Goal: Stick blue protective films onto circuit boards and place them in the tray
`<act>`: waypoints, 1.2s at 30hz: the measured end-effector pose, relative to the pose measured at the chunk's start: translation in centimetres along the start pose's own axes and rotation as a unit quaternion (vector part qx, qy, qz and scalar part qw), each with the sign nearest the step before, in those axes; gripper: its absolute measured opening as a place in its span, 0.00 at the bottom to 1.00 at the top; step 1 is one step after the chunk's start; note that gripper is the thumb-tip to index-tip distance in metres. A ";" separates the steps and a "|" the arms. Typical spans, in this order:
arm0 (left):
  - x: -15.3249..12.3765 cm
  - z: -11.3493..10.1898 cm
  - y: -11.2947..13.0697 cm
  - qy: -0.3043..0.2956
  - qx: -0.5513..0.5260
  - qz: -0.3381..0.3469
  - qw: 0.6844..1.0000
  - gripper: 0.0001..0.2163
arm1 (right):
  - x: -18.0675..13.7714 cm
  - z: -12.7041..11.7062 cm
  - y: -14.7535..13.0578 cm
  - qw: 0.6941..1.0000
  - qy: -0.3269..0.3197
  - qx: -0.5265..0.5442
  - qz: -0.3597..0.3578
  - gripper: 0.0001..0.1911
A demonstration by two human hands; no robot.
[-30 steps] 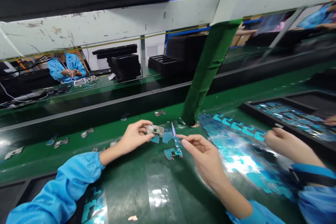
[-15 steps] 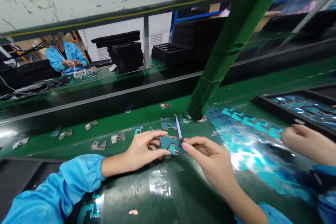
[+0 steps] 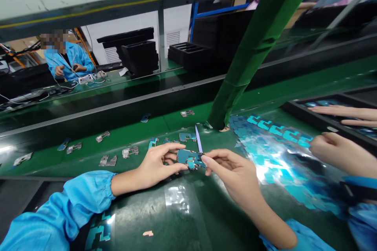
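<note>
Between my two hands is a small blue circuit board, held just above the green bench mat. My left hand grips its left end between thumb and fingers. At its right end, my right hand pinches the edge with thumb and forefinger. Just behind the board lies a lilac plastic pry stick, with another blue board to its left. A clear film sheet with molded shapes lies in front of my hands.
Several metal-covered boards lie scattered at the left. A green-wrapped post slants up behind my right hand. Right of it spread many shiny blue pieces, beside a co-worker's hand and a black tray. Another person sits across.
The board between my hands has tilted, showing more of its face. At the right, another hand has appeared over the black tray. The person across has moved their hands apart.
</note>
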State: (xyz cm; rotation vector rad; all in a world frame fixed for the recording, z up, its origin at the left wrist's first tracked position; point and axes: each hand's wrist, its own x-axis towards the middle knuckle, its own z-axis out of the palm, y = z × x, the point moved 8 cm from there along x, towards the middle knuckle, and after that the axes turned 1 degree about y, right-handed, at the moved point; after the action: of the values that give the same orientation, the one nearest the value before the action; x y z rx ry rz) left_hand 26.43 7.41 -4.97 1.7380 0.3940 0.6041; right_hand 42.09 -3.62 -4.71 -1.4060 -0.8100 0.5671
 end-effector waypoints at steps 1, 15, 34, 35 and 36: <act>0.0 0.0 -0.1 -0.001 -0.005 -0.005 1.000 0.23 | 0.0 0.0 0.0 1.000 -0.001 0.000 0.002 0.17; 0.1 0.3 -0.2 0.001 -0.040 -0.047 0.998 0.20 | 0.0 0.1 0.9 1.000 -0.025 0.009 0.013 0.14; 0.0 0.5 -0.2 0.001 -0.039 -0.080 0.996 0.18 | 0.1 0.3 1.5 0.999 -0.037 0.025 0.028 0.11; 0.0 0.5 -0.2 0.000 -0.041 -0.079 0.996 0.18 | 0.1 0.3 1.5 0.999 -0.037 0.025 0.028 0.11; 0.0 0.5 -0.2 0.000 -0.042 -0.078 0.996 0.18 | 0.2 0.3 1.5 0.999 -0.038 0.025 0.027 0.11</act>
State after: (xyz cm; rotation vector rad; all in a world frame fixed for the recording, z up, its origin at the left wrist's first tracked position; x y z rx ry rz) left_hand 26.73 7.05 -5.28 1.6107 0.4933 0.4999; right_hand 42.11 -3.13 -6.20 -1.3706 -0.8152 0.6813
